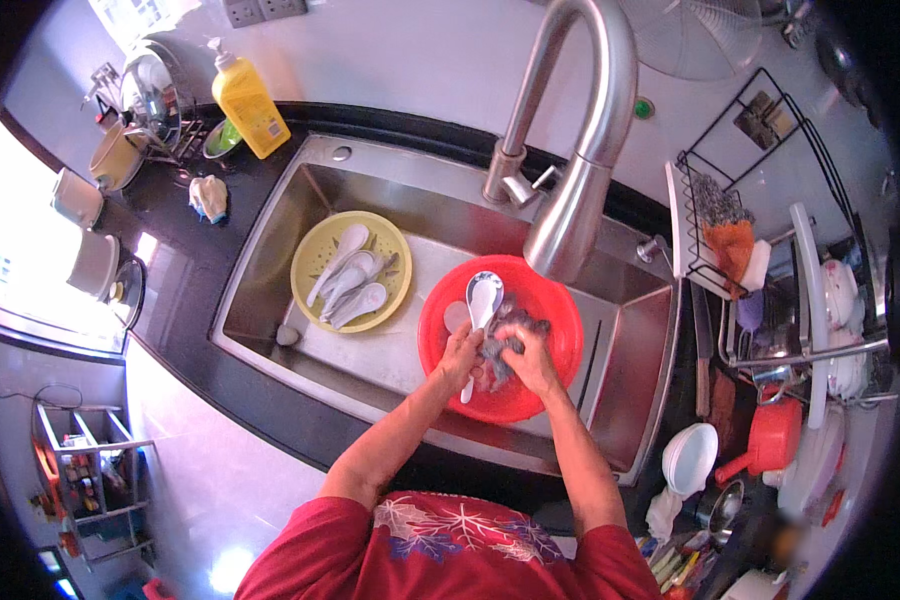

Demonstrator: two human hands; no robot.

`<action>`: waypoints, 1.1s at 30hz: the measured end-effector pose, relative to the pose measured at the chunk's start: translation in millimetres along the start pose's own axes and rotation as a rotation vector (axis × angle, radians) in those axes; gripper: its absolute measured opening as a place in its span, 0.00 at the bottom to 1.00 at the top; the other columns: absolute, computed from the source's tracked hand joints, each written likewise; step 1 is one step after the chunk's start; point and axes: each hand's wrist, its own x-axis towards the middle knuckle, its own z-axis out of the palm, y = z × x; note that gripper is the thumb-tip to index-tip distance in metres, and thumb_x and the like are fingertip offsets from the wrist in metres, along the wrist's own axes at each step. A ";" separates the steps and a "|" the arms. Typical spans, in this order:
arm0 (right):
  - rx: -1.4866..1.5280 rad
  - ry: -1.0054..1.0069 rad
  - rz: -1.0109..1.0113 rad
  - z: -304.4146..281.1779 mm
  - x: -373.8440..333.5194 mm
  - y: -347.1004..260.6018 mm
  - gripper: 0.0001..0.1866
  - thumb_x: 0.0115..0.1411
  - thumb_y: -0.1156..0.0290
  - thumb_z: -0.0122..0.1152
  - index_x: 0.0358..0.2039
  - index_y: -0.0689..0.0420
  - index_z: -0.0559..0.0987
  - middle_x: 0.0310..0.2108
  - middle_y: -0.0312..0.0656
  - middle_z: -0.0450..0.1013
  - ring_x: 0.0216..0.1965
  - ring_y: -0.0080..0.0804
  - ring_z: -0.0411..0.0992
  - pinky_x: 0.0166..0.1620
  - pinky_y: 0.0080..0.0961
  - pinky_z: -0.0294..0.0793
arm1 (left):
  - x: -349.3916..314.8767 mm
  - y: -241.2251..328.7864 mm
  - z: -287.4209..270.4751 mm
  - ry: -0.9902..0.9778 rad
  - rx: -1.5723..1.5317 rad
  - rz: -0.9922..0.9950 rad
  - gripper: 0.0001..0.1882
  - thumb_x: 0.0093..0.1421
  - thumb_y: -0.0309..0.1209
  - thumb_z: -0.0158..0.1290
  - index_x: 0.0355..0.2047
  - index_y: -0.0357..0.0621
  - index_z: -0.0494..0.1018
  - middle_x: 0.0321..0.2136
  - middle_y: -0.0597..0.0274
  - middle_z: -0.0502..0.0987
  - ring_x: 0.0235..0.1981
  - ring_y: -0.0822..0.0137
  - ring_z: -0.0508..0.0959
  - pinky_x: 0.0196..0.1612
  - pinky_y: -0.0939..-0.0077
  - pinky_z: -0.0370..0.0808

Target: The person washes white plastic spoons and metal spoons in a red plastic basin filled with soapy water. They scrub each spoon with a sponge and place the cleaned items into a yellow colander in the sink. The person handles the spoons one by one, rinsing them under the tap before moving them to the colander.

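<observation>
spoon: white ceramic soup spoon [481, 305], held over the red plastic basin [560, 330] that sits in the steel sink [270, 270], right under the faucet spout [570, 215]

spoon axis: runs pretty much straight away from the person, bowl at the far end pointing up toward the faucet, handle coming back down into the left hand

left hand [459, 357]: fingers curled closed around the spoon's handle, so it's got a proper hold on the lower end

right hand [530, 362]: closed on a grey scrubbing pad [502, 345], bunched up just right of the spoon handle and touching it, as far as I can tell

which way things lie: spoon bowl sticks out beyond both hands on the far side, pad sits to the right of the handle, so the right hand is the nearer one to the unscrubbed bowl end

also in basin: looks like a second white spoon [455, 316] lying just left of the held one

nearby: yellow colander [310, 255] with a bunch of white spoons [350, 283] in it, well left of the basin in the same sink

counter: yellow dish soap bottle [248, 105] at the back left corner
</observation>
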 end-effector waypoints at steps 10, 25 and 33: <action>-0.850 0.670 -0.333 -2.4 57.4 -40.3 0.12 0.40 0.78 0.58 0.29 0.56 0.71 0.29 0.41 0.62 0.32 0.41 0.64 0.33 0.36 0.66 | -30.4 0.3 46.7 -0.167 0.081 -0.068 0.08 0.60 0.40 0.39 0.37 0.56 0.61 0.15 0.77 0.57 0.12 0.82 0.54 0.12 0.89 0.47; -0.913 -0.003 0.200 -9.5 -3.6 61.5 0.08 0.47 0.73 0.50 0.29 0.58 0.72 0.28 0.50 0.68 0.36 0.45 0.68 0.36 0.39 0.68 | -4.9 1.2 0.0 0.035 0.270 0.147 0.10 0.58 0.33 0.41 0.40 0.48 0.61 0.19 0.69 0.66 0.14 0.78 0.63 0.12 0.84 0.59; -0.060 -0.350 0.240 4.5 -18.1 43.1 0.13 0.45 0.76 0.54 0.34 0.61 0.71 0.31 0.49 0.69 0.36 0.41 0.68 0.41 0.33 0.67 | -1.2 12.8 4.0 0.068 0.021 0.044 0.11 0.56 0.40 0.40 0.38 0.54 0.63 0.15 0.71 0.62 0.10 0.79 0.55 0.10 0.85 0.50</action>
